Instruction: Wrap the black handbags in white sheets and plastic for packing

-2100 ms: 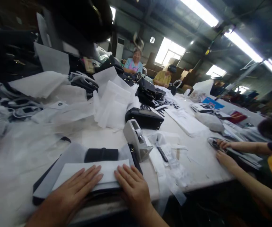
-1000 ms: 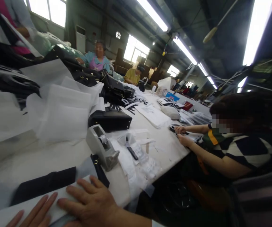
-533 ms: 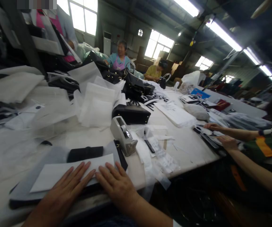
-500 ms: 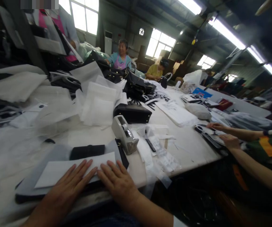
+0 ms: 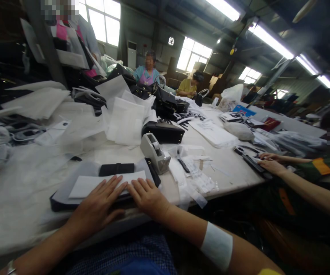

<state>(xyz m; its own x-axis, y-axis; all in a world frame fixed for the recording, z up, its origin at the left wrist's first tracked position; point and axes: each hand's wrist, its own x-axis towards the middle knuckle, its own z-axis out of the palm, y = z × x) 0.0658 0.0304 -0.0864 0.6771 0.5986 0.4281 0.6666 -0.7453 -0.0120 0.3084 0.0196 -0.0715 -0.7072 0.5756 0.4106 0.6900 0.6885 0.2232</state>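
Pressing palms down with fingers spread, the left hand [image 5: 97, 208] and right hand [image 5: 147, 196] grasp nothing. They lie on a white sheet [image 5: 81, 187] covering what looks like a black bag [image 5: 116, 169], its long axis running left-right along the table's [image 5: 230, 170] near edge.

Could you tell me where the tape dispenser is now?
In the head view, the tape dispenser stands on the table just beyond the right hand, in front of a black handbag.
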